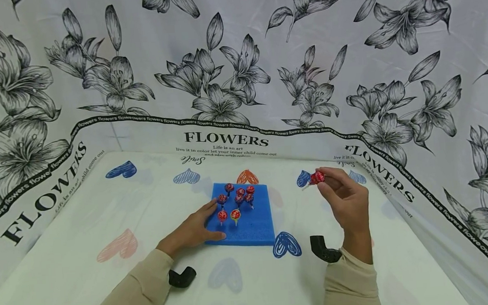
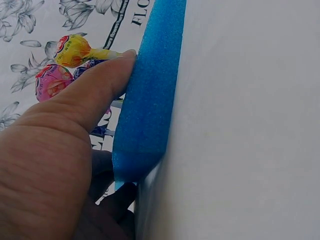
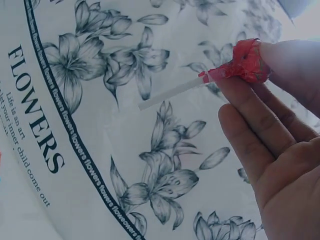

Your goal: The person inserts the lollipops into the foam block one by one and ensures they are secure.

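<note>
A blue foam block (image 1: 250,235) lies on the table with several wrapped lollipops (image 1: 235,214) standing in it by their sticks. My left hand (image 1: 195,228) rests at its left side, fingers stretched along that edge and thumb lying on the top near the front. In the left wrist view the thumb lies straight on the foam's top face, beside a yellow lollipop (image 2: 72,51) and a pink one (image 2: 52,82). Right of the block, my right hand (image 1: 346,197) is raised and pinches a red-wrapped lollipop (image 3: 252,62) by its head. Its white stick points away from the fingers, free at the end.
The table wears a white cloth (image 1: 121,284) printed with hearts. Behind it hangs a white curtain (image 1: 132,18) with black flower drawings. A black curved piece (image 1: 325,250) sits at the right wrist, and another black piece (image 1: 182,277) at the left.
</note>
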A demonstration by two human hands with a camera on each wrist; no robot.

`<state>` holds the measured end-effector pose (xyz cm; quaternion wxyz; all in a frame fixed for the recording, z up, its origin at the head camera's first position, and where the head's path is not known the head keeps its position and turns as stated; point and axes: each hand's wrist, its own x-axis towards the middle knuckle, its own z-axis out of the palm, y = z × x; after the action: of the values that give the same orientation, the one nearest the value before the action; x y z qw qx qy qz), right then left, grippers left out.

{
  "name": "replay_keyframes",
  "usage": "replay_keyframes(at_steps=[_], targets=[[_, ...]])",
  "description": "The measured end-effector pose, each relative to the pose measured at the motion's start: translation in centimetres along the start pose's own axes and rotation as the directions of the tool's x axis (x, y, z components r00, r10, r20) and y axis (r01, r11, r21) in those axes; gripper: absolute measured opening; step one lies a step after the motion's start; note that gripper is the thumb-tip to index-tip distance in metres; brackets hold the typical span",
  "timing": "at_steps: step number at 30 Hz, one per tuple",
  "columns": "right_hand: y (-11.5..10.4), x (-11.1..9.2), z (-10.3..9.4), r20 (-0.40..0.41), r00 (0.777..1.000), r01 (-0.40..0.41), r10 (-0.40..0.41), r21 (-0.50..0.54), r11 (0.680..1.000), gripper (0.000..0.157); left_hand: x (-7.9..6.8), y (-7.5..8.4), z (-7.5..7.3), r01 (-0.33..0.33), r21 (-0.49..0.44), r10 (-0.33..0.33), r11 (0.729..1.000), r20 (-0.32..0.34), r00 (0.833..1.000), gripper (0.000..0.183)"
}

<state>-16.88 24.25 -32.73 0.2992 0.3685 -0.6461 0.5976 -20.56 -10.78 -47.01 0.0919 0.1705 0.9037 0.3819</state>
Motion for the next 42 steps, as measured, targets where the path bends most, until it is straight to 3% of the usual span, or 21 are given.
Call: replay_keyframes(at_steps=[5,13,25,32,36,39,42], targets=[[0.7,-0.1,0.3,0.000,0.998,0.058,-0.058,0.060,0.997,0.033,-0.1,0.1,-0.1,-0.002,-0.006,0.002,1.000,0.002,1.000,0.100],[0.1,0.4,2.5,0.036,0.991,0.119,-0.126,0.151,0.981,0.030,-0.1,0.3,-0.1,-0.001,-0.009,0.001,1.000,0.000,1.000,0.098],[0.5,0.5,5.1,0.156,0.981,0.096,-0.117,0.136,0.986,0.030,-0.1,0.4,-0.1,0.008,0.002,-0.008,1.000,-0.002,1.000,0.098],[2.0,-0.1,5.8,0.213,0.976,0.019,-0.042,0.112,0.994,0.029,-0.1,0.2,0.1,0.020,0.007,-0.020,1.000,0.000,1.000,0.100],[2.7,-0.4,6.0,0.256,0.964,-0.081,0.065,0.053,0.995,0.031,0.0,0.0,0.1,0.013,0.021,-0.013,1.000,-0.004,1.000,0.101],[2.7,-0.6,6.4,0.292,0.935,-0.205,0.202,-0.022,0.979,0.028,0.0,-0.1,0.1,0.007,0.023,-0.007,1.000,-0.005,1.000,0.101],[3.1,-0.9,6.7,0.315,0.889,-0.321,0.333,-0.091,0.943,0.022,0.0,-0.1,0.0,0.010,0.023,-0.010,1.000,-0.003,1.000,0.101]])
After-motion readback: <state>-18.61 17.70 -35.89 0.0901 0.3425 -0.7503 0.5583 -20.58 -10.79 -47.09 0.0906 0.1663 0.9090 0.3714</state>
